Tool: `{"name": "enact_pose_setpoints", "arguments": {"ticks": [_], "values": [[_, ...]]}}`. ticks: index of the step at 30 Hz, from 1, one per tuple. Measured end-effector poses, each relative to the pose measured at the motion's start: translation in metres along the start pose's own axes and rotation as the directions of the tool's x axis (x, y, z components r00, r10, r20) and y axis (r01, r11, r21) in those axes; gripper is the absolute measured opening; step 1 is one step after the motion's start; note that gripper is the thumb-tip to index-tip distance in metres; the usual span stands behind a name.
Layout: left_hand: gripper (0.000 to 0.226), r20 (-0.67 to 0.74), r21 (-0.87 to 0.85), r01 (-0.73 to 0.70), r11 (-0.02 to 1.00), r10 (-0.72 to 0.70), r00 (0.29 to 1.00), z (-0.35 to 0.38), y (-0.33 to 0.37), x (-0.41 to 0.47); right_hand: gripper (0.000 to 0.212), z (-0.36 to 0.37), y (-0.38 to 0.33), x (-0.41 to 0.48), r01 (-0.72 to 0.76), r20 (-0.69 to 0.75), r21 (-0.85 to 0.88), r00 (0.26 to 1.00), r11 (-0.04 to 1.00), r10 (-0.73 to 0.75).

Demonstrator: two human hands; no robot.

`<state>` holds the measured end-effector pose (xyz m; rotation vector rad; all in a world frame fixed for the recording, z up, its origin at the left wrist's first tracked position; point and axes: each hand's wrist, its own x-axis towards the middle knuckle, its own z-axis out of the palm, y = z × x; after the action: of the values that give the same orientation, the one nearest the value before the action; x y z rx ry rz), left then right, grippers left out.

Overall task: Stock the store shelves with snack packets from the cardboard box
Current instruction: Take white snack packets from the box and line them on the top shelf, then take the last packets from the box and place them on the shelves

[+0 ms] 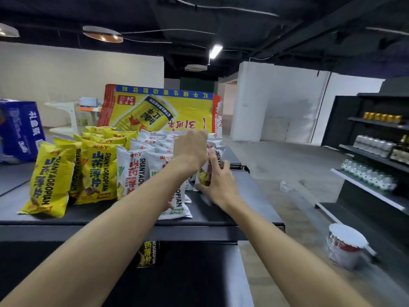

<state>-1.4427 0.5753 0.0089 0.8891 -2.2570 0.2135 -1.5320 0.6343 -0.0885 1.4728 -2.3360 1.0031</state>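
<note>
While both arms stretch forward over the shelf [132, 214], the right hand [218, 182] grips a white packet [204, 173]; the left hand [191, 149] hides its fingers, so its grip is unclear.

White walls [276, 100], dark ceiling [243, 23], grey floor [287, 160]

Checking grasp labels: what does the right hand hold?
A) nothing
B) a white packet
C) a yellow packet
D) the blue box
B: the right hand curls its fingers round a white packet at the row's right end; the yellow packets stand apart at the left.
</note>
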Motion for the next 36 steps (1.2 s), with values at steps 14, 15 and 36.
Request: {"name": "enact_pose_setpoints", "arguments": {"ticks": [14, 15, 36], "values": [[0.023, 0.149, -0.047, -0.136, 0.99, 0.141, 0.979, -0.013, 0.122, -0.062, 0.061, -0.15, 0.089, -0.085, -0.121, 0.076, -0.281, 0.986, 0.952, 0.148], [0.021, 0.161, -0.051, -0.154, 0.987, 0.16, 0.974, -0.012, 0.139, -0.071, 0.059, -0.16, 0.1, -0.098, -0.131, 0.076, -0.302, 0.984, 0.944, 0.161], [0.021, 0.725, -0.218, 0.078, 0.973, 0.107, 0.68, 0.143, 0.207, -0.412, 0.051, -0.066, 0.277, -0.389, -0.407, 0.46, -0.233, 0.754, 0.883, 0.469]]}}
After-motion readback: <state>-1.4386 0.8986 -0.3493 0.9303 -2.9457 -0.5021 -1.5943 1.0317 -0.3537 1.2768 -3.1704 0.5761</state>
